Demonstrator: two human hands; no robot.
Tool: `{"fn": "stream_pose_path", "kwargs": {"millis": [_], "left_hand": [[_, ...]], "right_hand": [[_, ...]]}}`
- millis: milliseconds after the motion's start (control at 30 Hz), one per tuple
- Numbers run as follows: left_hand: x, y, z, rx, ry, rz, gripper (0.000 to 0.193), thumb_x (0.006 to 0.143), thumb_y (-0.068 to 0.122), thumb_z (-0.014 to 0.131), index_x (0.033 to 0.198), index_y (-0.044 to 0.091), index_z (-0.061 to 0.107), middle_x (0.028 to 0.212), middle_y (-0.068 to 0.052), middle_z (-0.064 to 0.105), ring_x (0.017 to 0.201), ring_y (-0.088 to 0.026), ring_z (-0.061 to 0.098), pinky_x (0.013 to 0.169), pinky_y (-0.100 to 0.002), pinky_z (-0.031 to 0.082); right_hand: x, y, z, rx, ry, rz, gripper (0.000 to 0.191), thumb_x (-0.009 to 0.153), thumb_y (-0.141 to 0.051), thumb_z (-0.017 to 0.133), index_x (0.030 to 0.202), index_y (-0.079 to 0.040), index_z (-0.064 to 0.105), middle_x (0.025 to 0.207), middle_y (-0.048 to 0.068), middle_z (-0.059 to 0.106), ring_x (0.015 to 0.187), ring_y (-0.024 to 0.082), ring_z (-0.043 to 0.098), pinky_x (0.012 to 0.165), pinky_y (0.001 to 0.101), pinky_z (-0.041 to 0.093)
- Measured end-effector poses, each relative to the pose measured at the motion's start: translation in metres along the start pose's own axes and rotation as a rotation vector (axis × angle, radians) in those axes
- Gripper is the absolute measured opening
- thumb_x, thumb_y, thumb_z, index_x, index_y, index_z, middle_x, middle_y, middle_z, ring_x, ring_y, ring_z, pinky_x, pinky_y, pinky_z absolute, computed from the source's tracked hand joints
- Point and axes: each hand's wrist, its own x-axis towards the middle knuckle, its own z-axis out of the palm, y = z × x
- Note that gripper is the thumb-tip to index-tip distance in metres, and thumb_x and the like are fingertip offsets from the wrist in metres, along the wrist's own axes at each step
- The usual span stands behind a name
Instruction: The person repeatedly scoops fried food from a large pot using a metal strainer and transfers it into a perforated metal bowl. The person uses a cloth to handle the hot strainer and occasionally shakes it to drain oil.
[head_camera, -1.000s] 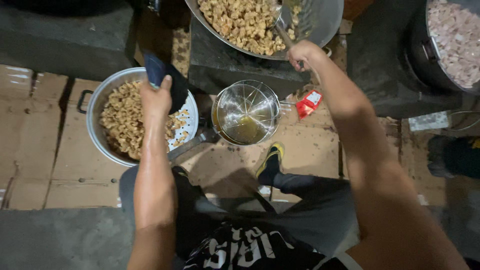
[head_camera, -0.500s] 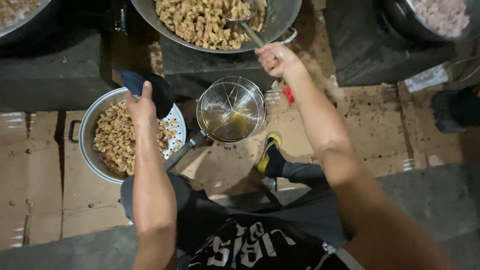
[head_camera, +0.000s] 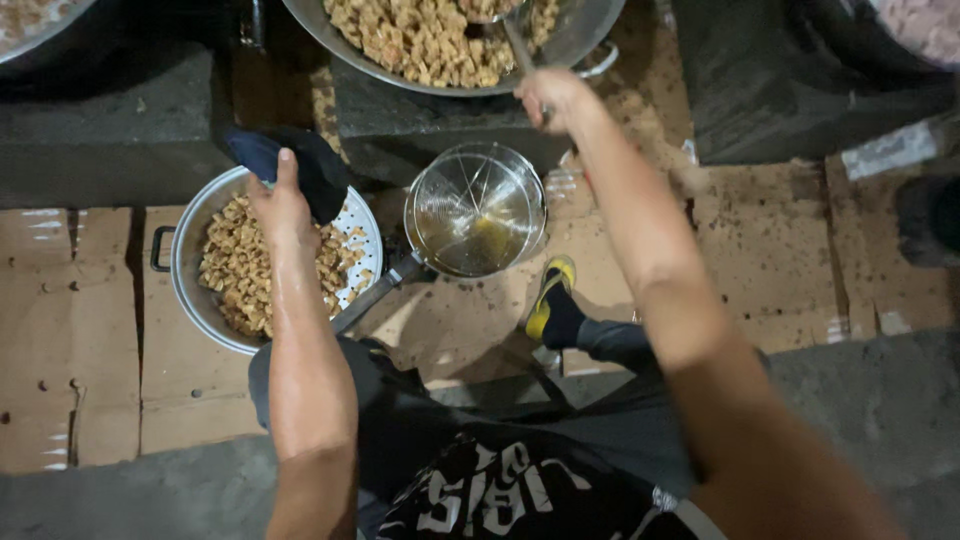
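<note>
My right hand (head_camera: 552, 97) is clenching the thin metal handle of a skimmer (head_camera: 497, 18) dipping into the wide steel wok (head_camera: 590, 30) of golden fried chunks up top. My left hand (head_camera: 280, 205) is gripping a dark cloth (head_camera: 300, 165) over the perforated colander (head_camera: 190, 250) of crisp pieces, beside a wire strainer pot (head_camera: 476, 210) on cardboard flooring (head_camera: 70, 330).

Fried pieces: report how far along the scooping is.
Done: the perforated colander on the floor already holds a heap of fried pieces. In hand: the right hand grips a ladle handle that reaches into the big wok, and the left hand holds a dark cloth. Left: many pieces remain in the wok; the wire strainer holds none.
</note>
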Motion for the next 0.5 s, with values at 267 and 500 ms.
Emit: {"fn": "stream_pose_path", "kwargs": {"millis": [267,500], "left_hand": [[0.002,0.006,-0.005,-0.017,-0.043,-0.07,0.053,0.097,0.018,0.074,0.142,-0.001,0.053,0.13,-0.012,0.07,0.117,-0.022,0.069,0.103,-0.035,0.054],[-0.001,0.001,-0.005,0.049,-0.086,0.038,0.055,0.098,0.02,0.076,0.142,-0.004,0.055,0.131,-0.013,0.07,0.117,-0.023,0.067,0.105,-0.035,0.053]], "right_hand": [[0.003,0.002,-0.037,0.442,-0.327,0.046,0.037,0.103,-0.007,0.063,0.072,-0.016,0.044,0.057,-0.007,0.042,0.041,0.004,0.036,0.036,0.0193,0.026],[-0.03,0.053,-0.047,0.567,-0.408,0.072,0.027,0.104,-0.016,0.064,0.082,-0.017,0.048,0.062,-0.01,0.044,0.043,-0.001,0.037,0.036,0.0166,0.028]]}}
